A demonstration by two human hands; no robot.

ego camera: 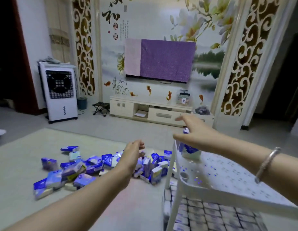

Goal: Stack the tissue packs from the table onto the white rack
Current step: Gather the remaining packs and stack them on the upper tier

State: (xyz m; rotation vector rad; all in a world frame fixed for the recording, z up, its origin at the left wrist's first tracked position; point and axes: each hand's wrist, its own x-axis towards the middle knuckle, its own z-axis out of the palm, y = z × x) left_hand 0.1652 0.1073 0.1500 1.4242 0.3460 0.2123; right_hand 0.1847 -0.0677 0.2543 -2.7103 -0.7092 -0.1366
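Several blue-and-white tissue packs [95, 165] lie in a loose heap on the pale table [20, 164]. My left hand [133, 152] hovers over the heap's right part with loosely curled fingers, and I see nothing in it. The white rack [228, 174] stands at the right, its perforated top shelf level with my right arm. One tissue pack [189, 151] stands upright at the shelf's far left corner. My right hand [195, 130] is spread just above and against that pack, fingers straight. The rack's lower shelf [211, 212] holds rows of packs laid flat.
A small grey cup [184, 176] sits at the rack's near left corner post. Beyond the table are open floor, a white TV cabinet [145, 109], a covered wall TV [160, 59] and a white air cooler [59, 90] at the left.
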